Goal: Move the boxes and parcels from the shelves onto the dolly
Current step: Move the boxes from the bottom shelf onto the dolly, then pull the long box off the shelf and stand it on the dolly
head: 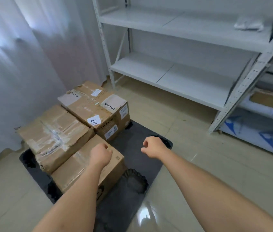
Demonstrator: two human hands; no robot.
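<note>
There is one view only — a wide-angle camera worn on the person's head, looking forward and steeply down. Both bare forearms reach out from the bottom edge, so the left hand and right hand sit near the middle of the frame, close to the lens. Beneath and just beyond them lies the dark dolly carrying cardboard boxes, seen from above. Farther off — upper right — stands the white metal shelving, its posts bowed by the lens. A pale curtain fills the left side.
</note>
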